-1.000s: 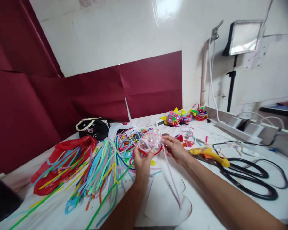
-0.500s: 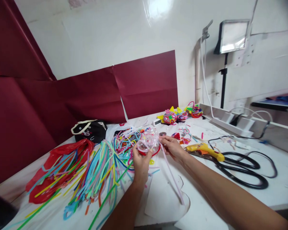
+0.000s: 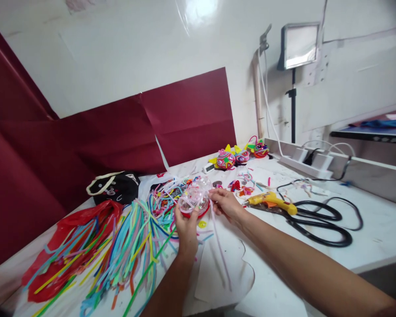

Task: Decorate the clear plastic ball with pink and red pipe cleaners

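Near the table's middle, my left hand (image 3: 186, 226) is closed around the near side of a clear plastic ball (image 3: 195, 196). The ball carries pale pink pipe cleaner on its face and a red strip along its underside. My right hand (image 3: 227, 203) pinches a pale lilac pipe cleaner (image 3: 219, 251) at the ball's right side. Its long free end hangs down over a white paper sheet (image 3: 214, 275). Just left of the ball lies a tangle of short, colourful pipe cleaner pieces (image 3: 165, 202).
To the left are a bundle of pipe cleaners (image 3: 128, 246), a red plastic bag (image 3: 64, 237) and a black pouch (image 3: 119, 189). At right lie a yellow glue gun (image 3: 273, 201) and large black-handled scissors (image 3: 320, 229). Decorated balls (image 3: 225, 159) and a power strip (image 3: 305, 169) stand behind.
The camera view has shifted, so the whole scene sits further left. Both hands keep hold of the ball and the lilac pipe cleaner, whose free end has swung slightly.
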`<state>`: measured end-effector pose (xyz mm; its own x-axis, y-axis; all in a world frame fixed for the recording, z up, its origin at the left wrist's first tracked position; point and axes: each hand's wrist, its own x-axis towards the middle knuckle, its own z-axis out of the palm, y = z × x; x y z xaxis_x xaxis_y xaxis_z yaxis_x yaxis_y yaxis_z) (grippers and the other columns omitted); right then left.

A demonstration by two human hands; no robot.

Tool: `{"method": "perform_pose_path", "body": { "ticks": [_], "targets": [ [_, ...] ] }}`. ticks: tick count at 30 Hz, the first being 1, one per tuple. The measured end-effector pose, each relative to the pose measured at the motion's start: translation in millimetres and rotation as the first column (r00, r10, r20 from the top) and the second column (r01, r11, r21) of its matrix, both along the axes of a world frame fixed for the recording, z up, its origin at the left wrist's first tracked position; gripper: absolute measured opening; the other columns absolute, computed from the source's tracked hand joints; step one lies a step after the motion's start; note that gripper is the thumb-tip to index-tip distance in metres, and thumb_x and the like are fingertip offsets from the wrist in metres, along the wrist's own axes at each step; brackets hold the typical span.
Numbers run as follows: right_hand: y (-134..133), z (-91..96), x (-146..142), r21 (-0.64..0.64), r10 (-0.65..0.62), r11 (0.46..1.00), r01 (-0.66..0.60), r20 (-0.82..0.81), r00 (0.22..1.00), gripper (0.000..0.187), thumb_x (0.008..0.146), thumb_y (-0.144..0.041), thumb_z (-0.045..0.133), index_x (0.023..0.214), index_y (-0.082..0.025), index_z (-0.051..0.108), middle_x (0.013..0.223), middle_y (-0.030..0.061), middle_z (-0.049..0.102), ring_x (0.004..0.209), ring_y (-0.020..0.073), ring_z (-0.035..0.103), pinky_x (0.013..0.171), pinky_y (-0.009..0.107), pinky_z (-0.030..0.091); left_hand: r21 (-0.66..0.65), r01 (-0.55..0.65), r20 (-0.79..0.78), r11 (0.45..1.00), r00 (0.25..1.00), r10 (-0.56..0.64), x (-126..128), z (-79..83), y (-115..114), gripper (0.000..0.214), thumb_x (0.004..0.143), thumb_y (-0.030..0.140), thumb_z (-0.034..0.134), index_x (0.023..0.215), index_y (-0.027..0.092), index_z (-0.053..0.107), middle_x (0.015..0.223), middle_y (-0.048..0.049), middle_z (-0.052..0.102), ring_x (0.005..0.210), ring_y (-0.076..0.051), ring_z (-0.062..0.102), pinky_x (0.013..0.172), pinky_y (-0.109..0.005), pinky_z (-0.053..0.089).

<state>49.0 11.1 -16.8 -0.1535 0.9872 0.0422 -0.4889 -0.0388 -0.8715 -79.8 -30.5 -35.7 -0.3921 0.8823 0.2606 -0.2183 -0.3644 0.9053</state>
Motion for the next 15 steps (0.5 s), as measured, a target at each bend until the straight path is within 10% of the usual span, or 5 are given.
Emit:
{"method": "perform_pose_path", "body": {
  "ticks": [15],
  "targets": [
    [-16.6,16.4,-5.3,-0.033,-0.034,0.999,0.032,-0.056,0.998,0.025,0.069,-0.025,0.063,0.09,-0.015,0.054,0.04,-0.0096,0.052,0.03,0.0083,0.047,0.029,0.015,0.03,0.057,0.146,0.118,0.988,0.981,-0.152,-0.4,3.4,1.1,0.048,0.078,0.023,0.064,0.124,0.032,0.053,0.118,-0.0047,0.065,0.093,-0.019,0.066,0.077,-0.035,0.056]
  ]
}}
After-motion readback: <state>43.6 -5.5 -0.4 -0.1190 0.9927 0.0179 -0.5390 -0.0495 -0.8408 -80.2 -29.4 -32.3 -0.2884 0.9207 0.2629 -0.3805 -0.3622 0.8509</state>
